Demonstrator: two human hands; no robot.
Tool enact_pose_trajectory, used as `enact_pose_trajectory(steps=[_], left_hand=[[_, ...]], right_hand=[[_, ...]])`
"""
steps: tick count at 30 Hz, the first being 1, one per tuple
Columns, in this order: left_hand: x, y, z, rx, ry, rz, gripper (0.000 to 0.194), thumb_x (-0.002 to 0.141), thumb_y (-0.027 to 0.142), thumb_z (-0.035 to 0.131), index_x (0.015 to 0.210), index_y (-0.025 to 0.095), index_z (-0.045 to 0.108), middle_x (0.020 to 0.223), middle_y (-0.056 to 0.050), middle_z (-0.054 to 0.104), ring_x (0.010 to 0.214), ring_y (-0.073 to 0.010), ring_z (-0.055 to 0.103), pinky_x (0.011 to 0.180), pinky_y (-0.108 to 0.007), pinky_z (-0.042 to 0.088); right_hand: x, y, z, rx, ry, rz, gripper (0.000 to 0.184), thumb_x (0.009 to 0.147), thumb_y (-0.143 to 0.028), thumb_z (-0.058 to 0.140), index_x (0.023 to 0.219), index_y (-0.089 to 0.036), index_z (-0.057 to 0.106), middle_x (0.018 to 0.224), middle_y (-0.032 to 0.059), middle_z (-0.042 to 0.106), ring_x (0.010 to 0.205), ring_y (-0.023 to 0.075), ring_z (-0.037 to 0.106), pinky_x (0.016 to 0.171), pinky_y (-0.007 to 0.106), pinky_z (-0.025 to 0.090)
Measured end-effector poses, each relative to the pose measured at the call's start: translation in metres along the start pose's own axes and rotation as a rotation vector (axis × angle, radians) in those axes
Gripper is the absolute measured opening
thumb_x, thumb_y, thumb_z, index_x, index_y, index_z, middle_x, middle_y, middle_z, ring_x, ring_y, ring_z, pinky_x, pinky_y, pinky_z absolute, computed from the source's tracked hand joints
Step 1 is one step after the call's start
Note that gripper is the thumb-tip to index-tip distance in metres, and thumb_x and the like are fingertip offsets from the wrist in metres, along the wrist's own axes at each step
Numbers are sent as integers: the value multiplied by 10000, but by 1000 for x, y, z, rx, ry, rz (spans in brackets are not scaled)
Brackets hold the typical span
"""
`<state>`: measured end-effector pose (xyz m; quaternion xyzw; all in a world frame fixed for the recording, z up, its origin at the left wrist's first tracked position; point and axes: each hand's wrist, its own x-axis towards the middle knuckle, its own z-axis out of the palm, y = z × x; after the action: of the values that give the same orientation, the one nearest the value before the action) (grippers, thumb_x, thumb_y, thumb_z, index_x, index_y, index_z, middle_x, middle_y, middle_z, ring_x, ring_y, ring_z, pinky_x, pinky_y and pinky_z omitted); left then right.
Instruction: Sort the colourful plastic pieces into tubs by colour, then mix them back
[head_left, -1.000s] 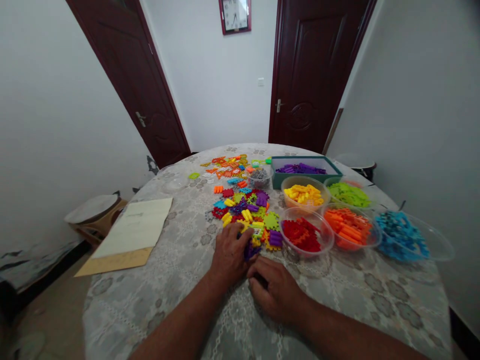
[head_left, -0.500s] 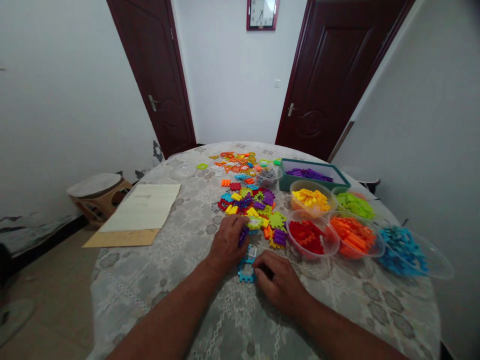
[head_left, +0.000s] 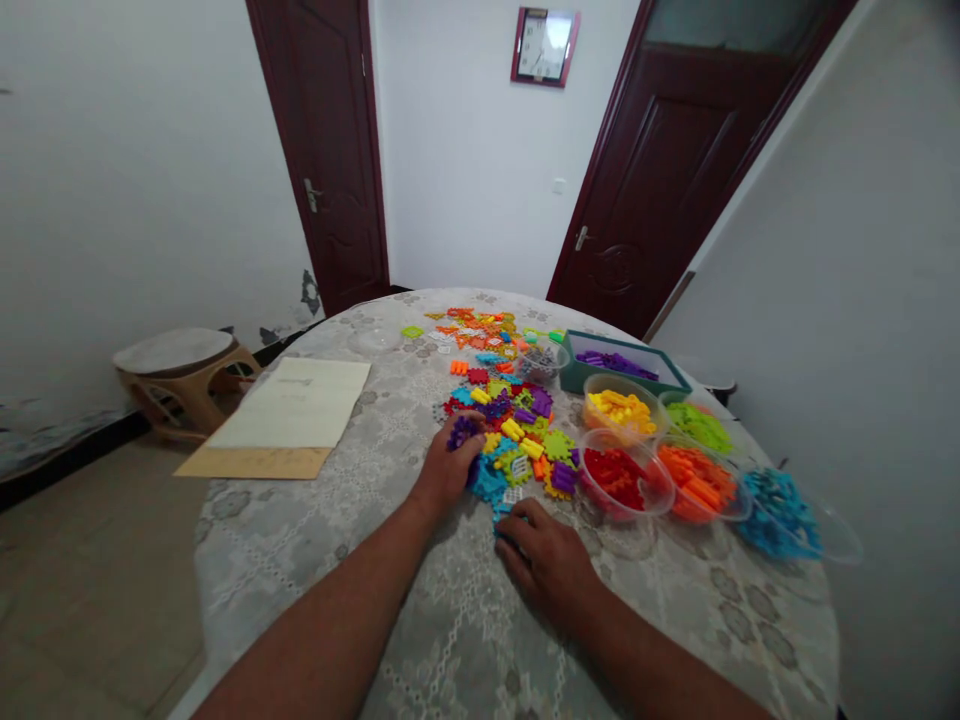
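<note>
My left hand (head_left: 448, 468) is curled around a small clump of purple toothed plastic pieces (head_left: 462, 430) at the left edge of a multicoloured pile. Beside its fingertips lie blue gear pieces (head_left: 490, 480) and a light green gear with a white label (head_left: 517, 466). Nearer the body, my right hand (head_left: 553, 560) has its fingers bent onto a blue toothed piece (head_left: 501, 512), which they partly cover. Yellow connector pieces (head_left: 512, 429) and a purple ribbed piece (head_left: 562, 477) rest in the pile just ahead of the hands.
To the right stand clear bowls of red (head_left: 615, 477), yellow (head_left: 621, 410), orange (head_left: 696, 478), green (head_left: 697, 425) and blue pieces (head_left: 784, 510). Behind them is a teal box (head_left: 574, 376) of purple parts. A cream paper (head_left: 292, 405) lies left on the patterned tablecloth (head_left: 450, 640).
My left hand has drawn slightly left, off the green labelled gear, and the purple pieces show more. My right fingers have come over the blue piece. The camera view has shifted and tilted.
</note>
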<state>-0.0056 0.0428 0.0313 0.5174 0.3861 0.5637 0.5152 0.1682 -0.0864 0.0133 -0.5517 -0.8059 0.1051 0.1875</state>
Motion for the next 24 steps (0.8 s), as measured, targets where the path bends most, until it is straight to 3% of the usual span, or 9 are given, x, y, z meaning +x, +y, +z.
enact_pose_trajectory(steps=[5, 10, 14, 19, 24], left_hand=[[4, 4, -1, -613, -28, -317, 414, 705, 223, 785, 1111, 211, 703, 973, -37, 735, 802, -205, 721, 457, -225, 493], [8, 20, -6, -924, -78, -468, 407, 731, 163, 759, 1128, 189, 673, 940, -44, 749, 781, -218, 753, 435, -231, 513], [5, 36, -1, -1024, -53, -507, 378, 763, 155, 731, 1134, 189, 668, 924, -41, 754, 792, -223, 765, 448, -236, 523], [-7, 36, 11, -994, 48, -483, 339, 781, 147, 706, 1116, 185, 667, 922, -40, 759, 754, -209, 759, 440, -227, 504], [-15, 24, 15, -899, 140, -489, 307, 781, 118, 684, 1084, 168, 684, 864, -34, 768, 692, -175, 742, 641, -287, 616]], right_hand=[[3, 4, 10, -130, 120, 159, 234, 1069, -246, 503, 1118, -226, 731, 1152, 88, 697, 869, 174, 705, 725, 252, 532], [1, 11, 17, -76, 274, 79, 230, 1064, -223, 490, 1127, -224, 711, 1133, 90, 700, 893, 184, 702, 746, 273, 559], [1, 10, 7, 72, 393, 31, 241, 1042, -254, 537, 1237, -207, 670, 1161, 110, 710, 1040, 241, 698, 899, 375, 584], [15, -13, -23, 199, 426, -14, 347, 1012, -295, 622, 1350, -216, 611, 1157, 103, 694, 878, 214, 669, 858, 378, 577], [41, -39, -28, 222, 386, -117, 337, 968, -285, 688, 1296, -215, 646, 1262, 128, 625, 1128, 255, 632, 983, 415, 556]])
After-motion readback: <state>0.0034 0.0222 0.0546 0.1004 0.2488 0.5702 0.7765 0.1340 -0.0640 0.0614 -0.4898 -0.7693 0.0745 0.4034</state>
